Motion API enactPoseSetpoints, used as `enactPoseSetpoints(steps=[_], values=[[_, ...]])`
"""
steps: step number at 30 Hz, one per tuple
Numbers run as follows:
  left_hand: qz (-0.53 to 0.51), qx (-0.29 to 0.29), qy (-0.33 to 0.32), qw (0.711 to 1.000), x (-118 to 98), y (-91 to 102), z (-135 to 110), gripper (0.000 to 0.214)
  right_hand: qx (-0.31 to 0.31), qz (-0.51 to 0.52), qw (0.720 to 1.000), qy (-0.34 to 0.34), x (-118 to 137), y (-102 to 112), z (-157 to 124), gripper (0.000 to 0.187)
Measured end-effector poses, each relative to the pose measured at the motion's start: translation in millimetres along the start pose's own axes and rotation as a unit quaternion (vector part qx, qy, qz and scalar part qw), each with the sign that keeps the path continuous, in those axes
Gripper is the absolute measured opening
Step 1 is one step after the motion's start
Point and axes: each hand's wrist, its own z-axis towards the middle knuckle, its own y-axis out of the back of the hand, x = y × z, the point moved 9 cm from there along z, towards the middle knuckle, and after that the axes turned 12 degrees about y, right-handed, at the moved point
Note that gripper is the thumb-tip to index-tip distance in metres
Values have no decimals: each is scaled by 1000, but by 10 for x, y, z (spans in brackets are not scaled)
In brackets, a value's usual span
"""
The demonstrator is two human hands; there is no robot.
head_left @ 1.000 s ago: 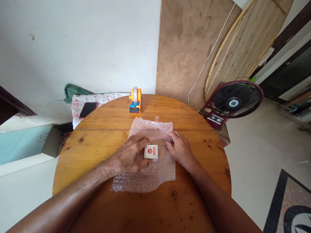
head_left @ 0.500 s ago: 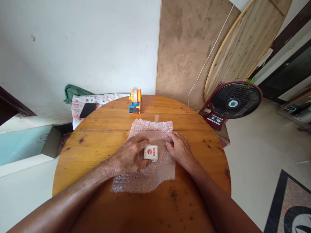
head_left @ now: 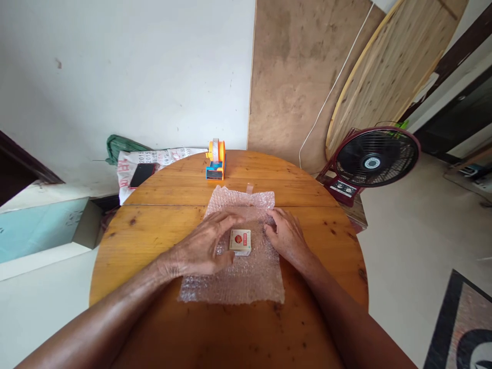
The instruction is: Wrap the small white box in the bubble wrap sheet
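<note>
A small white box [head_left: 240, 242] with a red round mark and red label lies flat on a sheet of clear bubble wrap [head_left: 246, 284]. Around the box's left side curves my left hand [head_left: 209, 243], open, with thumb and fingers spread and a gap to the box. My right hand [head_left: 286, 236] rests at the sheet's right edge, thumb apart from its bent fingers; nothing shows between them. Part of the sheet is hidden beneath both hands.
An orange and blue tape dispenser [head_left: 216, 160] stands toward the far edge of the round wooden table [head_left: 146, 230]. A strip of tape [head_left: 249, 188] sticks out beyond the wrap. Right of the table is a dark red fan [head_left: 372, 161]; a phone [head_left: 142, 175] lies on a printed sack at left.
My left hand has loosened from the box, its thumb and fingers now wider apart. The wrap's near right corner has spread out flatter. My right hand has stayed at the edge.
</note>
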Motion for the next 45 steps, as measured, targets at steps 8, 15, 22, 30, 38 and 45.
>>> enactPoseSetpoints(steps=[8, 15, 22, 30, 38, 45], values=[[39, -102, 31, 994, -257, 447, -126, 28, 8, -9, 1000, -4, 1, -11, 12, 31], [178, -7, 12, 984, -658, -100, -612, 33, 14, -29, 999, -10, 0, 3, -4, 28], [228, -119, 67, 964, -392, -345, -820, 18, 0, -45, 999, -1, 45, 83, -36, 22], [218, -175, 35, 960, -441, -94, -570, 12, -5, -64, 998, -6, 29, 137, -51, 25], [103, -144, 113, 978, -163, 42, -63, 14, 17, -67, 997, -22, 7, 157, -53, 28], [-3, -172, 112, 979, -78, -2, -89, 18, -14, -32, 998, 48, 208, 343, -48, 18]])
